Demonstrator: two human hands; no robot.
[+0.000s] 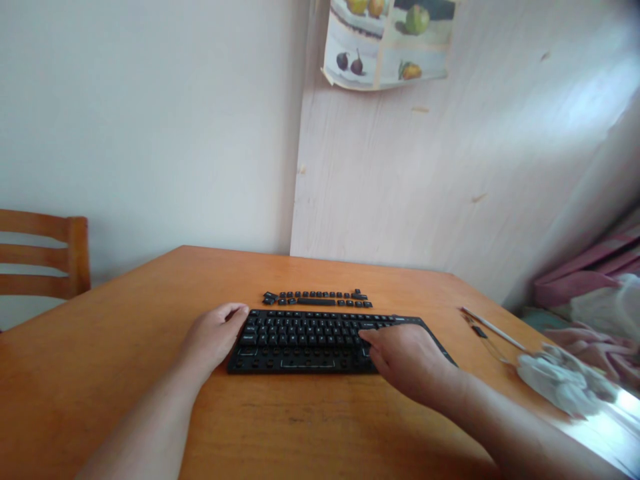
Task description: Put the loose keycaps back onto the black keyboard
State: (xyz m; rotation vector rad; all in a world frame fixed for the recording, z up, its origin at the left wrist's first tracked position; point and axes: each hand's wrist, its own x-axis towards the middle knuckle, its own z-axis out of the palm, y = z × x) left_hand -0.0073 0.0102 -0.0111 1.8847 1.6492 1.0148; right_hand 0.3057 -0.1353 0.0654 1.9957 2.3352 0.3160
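Note:
A black keyboard (310, 339) lies flat on the wooden table. Its upper rows carry keycaps, while the two rows nearest me show bare sockets. My left hand (216, 335) is closed around the keyboard's left edge, thumb at the upper corner. Over the right part of the board is my right hand (407, 357), its fingers curled and the index fingertip touching the right end of the letter rows. Whatever may be under that fingertip is hidden. Just behind the keyboard, loose black keycaps are lined up in two rows, with a long space bar (317, 302) among them.
The wooden table (320, 427) reaches back to the wall. At its right side lie a thin pale stick (493, 328), a small dark object with a cord (479, 331) and a crumpled whitish plastic bag (563, 381). A wooden chair (77, 257) stands at left.

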